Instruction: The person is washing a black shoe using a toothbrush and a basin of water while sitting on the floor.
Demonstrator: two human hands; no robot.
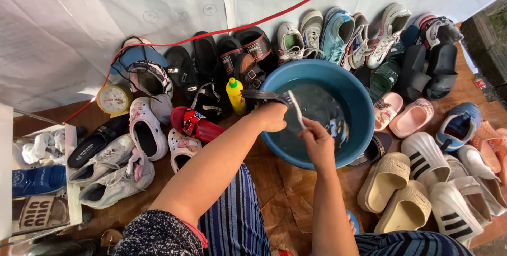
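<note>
My left fingers (275, 114) grip a dark sandal (264, 96) at the blue basin's (355, 97) ten o'clock rim; my right fingers (312, 132) clasp a white toothbrush (296, 109). The basin holds clear water (322, 111).

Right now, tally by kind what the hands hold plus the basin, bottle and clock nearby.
Dark sandal, left hand: 1
Toothbrush, right hand: 1
Blue basin: 1
Yellow bottle: 1
Round clock: 1
Total: 5

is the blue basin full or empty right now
Partly full: water glints inside the blue basin, below the rim, behind the toothbrush in the right hand.
</note>
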